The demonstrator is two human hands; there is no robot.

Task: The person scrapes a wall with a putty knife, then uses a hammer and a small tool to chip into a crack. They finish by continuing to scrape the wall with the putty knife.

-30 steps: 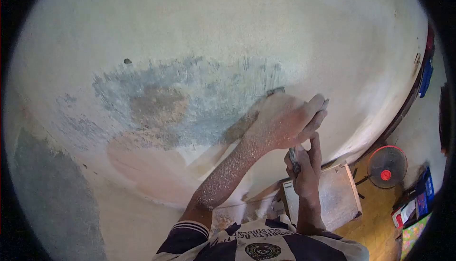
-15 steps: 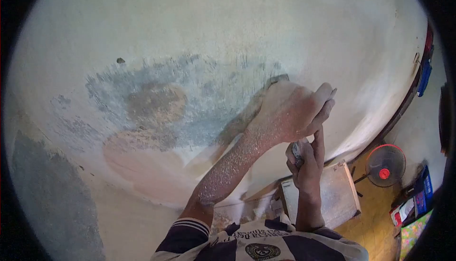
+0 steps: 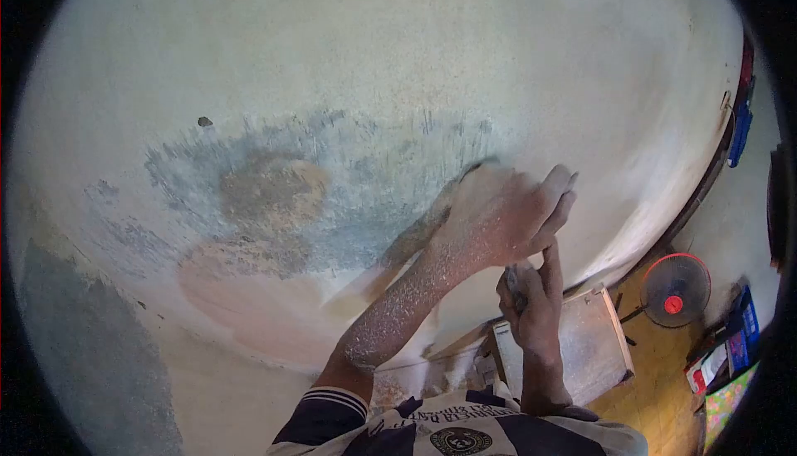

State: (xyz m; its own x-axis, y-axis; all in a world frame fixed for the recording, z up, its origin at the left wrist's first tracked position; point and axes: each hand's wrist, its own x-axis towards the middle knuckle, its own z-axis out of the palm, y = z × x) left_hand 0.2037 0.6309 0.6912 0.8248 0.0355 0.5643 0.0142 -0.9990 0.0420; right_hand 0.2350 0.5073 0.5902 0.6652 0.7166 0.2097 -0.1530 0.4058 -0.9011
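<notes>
My left hand (image 3: 498, 207), coated in pale dust, is closed against the light wall (image 3: 398, 49) at the right end of a rough grey-blue patch (image 3: 374, 182). What its fingers hold, if anything, is hidden. Just below it, my right hand (image 3: 535, 306) is closed on a small grey, dusty object (image 3: 516, 283), whose kind I cannot make out. One finger of this hand points up and reaches the left hand's fingers. White powder speckles my left forearm (image 3: 390, 315).
A dusty wooden box-like piece (image 3: 581, 344) stands below at the right. Beyond it are a fan with a red centre (image 3: 674, 296) and blue-and-red packaging (image 3: 735, 348). The wall has a small hole (image 3: 205, 122) and a grey area (image 3: 91, 356) at lower left.
Both hands sit slightly lower and further left in the view, the left one still at the wall. The wall patch also appears a little lower, as the view has shifted.
</notes>
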